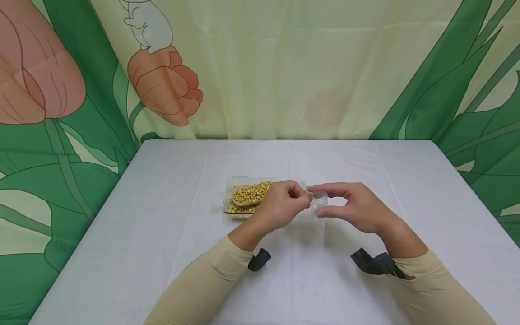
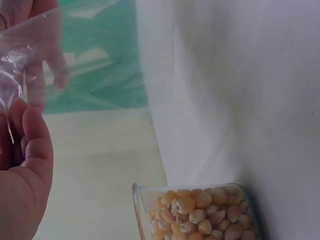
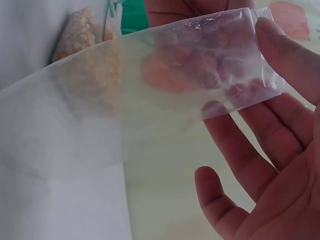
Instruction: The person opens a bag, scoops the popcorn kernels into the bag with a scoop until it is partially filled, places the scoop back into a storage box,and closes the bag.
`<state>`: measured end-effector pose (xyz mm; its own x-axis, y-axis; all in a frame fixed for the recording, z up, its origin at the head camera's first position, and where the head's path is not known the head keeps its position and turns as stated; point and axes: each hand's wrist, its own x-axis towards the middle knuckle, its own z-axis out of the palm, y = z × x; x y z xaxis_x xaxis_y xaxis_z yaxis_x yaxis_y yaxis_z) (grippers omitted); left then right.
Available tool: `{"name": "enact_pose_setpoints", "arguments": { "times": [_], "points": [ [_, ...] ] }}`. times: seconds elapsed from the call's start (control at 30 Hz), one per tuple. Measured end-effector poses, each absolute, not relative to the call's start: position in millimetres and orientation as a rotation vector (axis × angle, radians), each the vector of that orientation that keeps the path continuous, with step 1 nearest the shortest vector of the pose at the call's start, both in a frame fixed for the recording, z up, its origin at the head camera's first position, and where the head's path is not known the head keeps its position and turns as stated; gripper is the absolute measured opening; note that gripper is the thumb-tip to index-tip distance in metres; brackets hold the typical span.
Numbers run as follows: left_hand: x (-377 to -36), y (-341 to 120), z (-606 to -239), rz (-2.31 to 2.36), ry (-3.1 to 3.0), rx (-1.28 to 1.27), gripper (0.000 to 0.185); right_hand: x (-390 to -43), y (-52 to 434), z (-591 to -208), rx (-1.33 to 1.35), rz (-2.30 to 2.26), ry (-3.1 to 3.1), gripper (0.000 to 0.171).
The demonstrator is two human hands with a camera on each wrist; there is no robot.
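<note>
A small clear plastic bag (image 1: 312,212) hangs above the white table between my two hands. My left hand (image 1: 301,197) pinches its top edge from the left. My right hand (image 1: 319,201) holds the opposite edge between index finger and thumb, its other fingers loosely spread. In the right wrist view the bag (image 3: 150,100) stretches across the frame, with my right hand's fingers (image 3: 270,150) behind it. The bag's crumpled film (image 2: 25,55) shows above my left hand (image 2: 20,165) in the left wrist view. The bag looks empty.
A clear rectangular dish of yellow corn kernels (image 1: 248,195) with a pale scoop in it stands just left of my left hand; its glass rim (image 2: 136,200) is seen close up. A white cloth (image 1: 162,225) covers the table, and a printed curtain (image 1: 284,67) hangs behind.
</note>
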<state>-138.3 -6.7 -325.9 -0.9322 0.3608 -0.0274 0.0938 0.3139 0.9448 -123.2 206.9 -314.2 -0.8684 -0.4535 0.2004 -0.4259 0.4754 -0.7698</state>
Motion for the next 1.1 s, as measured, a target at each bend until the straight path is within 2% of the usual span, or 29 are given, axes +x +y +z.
{"name": "enact_pose_setpoints", "arguments": {
  "times": [0.4, 0.6, 0.93, 1.1],
  "points": [
    [-140.5, -14.1, -326.2, 1.746, 2.251, 0.412, 0.020, -124.2, 211.3, -315.0, -0.782, -1.555, 2.690, 0.033],
    [-143.4, -15.5, -331.7, 1.925, 2.069, 0.416, 0.012, -124.7, 214.0, -315.2, -0.726, -1.618, 2.671, 0.029],
    [-140.9, -12.9, -334.3, 1.916, 2.125, 0.437, 0.039, -126.1, 212.5, -317.8, -0.767, -1.685, 2.599, 0.026],
    [-139.8, -10.6, -334.6, 1.890, 2.275, 0.442, 0.027, -126.1, 212.9, -317.3, -0.758, -1.666, 2.621, 0.025]
  ]
}}
